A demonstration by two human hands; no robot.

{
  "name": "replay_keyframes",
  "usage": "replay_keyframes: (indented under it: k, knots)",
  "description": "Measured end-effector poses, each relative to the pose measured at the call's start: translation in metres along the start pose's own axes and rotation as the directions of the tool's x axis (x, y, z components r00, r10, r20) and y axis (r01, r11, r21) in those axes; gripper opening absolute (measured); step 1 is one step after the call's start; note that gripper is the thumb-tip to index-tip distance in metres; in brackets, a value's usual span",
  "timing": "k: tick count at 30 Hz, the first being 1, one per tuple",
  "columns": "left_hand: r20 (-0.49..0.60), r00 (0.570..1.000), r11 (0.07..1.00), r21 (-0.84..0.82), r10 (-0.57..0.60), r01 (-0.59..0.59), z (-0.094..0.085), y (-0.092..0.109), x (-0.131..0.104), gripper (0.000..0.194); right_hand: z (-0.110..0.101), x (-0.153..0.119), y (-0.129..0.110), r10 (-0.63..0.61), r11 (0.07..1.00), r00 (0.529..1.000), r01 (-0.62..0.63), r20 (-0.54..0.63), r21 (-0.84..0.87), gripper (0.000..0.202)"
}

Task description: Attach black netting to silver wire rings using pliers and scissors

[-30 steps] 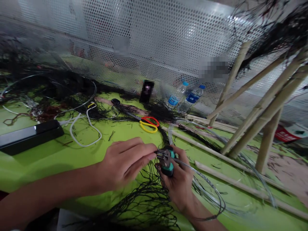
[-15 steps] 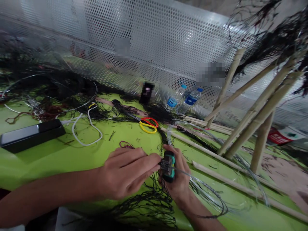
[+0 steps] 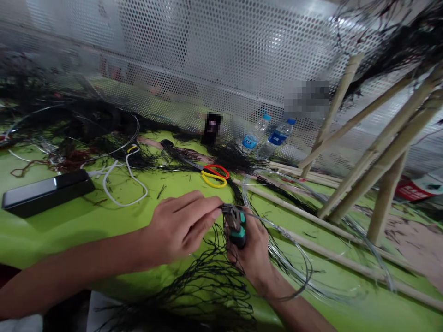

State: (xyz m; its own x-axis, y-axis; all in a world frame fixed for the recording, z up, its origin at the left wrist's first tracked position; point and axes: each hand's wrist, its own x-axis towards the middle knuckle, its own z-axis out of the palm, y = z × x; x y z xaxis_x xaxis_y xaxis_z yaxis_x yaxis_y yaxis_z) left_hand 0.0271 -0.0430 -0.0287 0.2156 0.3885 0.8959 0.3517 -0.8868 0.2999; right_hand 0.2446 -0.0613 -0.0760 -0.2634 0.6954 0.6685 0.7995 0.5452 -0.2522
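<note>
My right hand [image 3: 254,244] is wrapped round green-and-black pliers [image 3: 236,227], whose jaws point up and to the left. My left hand [image 3: 183,226] is pinched at the jaws; what lies between its fingertips is too small to make out. From the jaws a thin wire [image 3: 265,220] runs right and joins a loose coil over my right forearm. Black netting [image 3: 211,281] hangs below both hands and spreads toward the near edge. Scissors [image 3: 214,176] with red and yellow handles lie beyond my hands.
Bamboo poles [image 3: 384,152] lean at the right, with more lying on the green table [image 3: 124,226]. Two bottles [image 3: 277,137] stand by the perforated metal panel [image 3: 228,60]. A black box [image 3: 48,191] and white cable [image 3: 143,184] lie left.
Both hands have moved slightly up and to the left. The pliers have tilted, so their jaws now face more up and left. The wire has shifted with them.
</note>
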Motion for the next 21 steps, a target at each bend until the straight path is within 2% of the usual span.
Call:
replay_keyframes:
  k: [3, 7, 10, 12, 14, 16, 18, 20, 21]
  knots:
    - [0.046, 0.990, 0.981, -0.139, -0.131, 0.137, -0.001, 0.002, 0.006, 0.008, -0.002, 0.005, 0.001, 0.006, 0.998, 0.999, -0.004, 0.031, -0.062, 0.039]
    - [0.092, 0.957, 0.944, -0.163, -0.276, 0.288, -0.003, 0.002, 0.014, 0.016, -0.010, 0.005, -0.003, 0.004, 0.990, 0.992, 0.014, 0.124, -0.140, 0.042]
    - [0.088, 0.926, 0.906, -0.194, -0.366, 0.377, -0.005, -0.001, 0.016, 0.017, -0.012, 0.001, -0.001, 0.048, 0.981, 0.984, -0.015, 0.169, -0.192, 0.043]
    - [0.087, 0.912, 0.889, -0.204, -0.400, 0.409, -0.008, -0.005, 0.018, 0.015, -0.011, -0.002, 0.004, 0.103, 0.992, 0.975, -0.084, 0.197, -0.099, 0.043]
    - [0.105, 0.907, 0.885, -0.196, -0.408, 0.421, -0.011, -0.007, 0.021, 0.010, -0.009, -0.004, 0.011, 0.198, 0.970, 0.948, -0.226, 0.249, 0.086, 0.042]
    - [0.139, 0.907, 0.888, -0.190, -0.398, 0.419, -0.014, -0.009, 0.023, 0.007, -0.009, -0.003, 0.018, 0.342, 0.853, 0.879, -0.439, 0.333, 0.281, 0.042]
    - [0.161, 0.911, 0.893, -0.195, -0.379, 0.405, -0.014, -0.010, 0.024, 0.009, -0.011, 0.000, 0.022, 0.449, 0.650, 0.782, -0.618, 0.433, 0.442, 0.046]
    - [0.163, 0.914, 0.896, -0.193, -0.373, 0.400, -0.014, -0.010, 0.024, 0.011, -0.015, 0.004, 0.026, 0.496, 0.462, 0.725, -0.687, 0.478, 0.561, 0.048]
    - [0.159, 0.914, 0.896, -0.192, -0.374, 0.400, -0.014, -0.009, 0.023, 0.010, -0.017, 0.006, 0.028, 0.507, 0.395, 0.718, -0.686, 0.478, 0.611, 0.046]
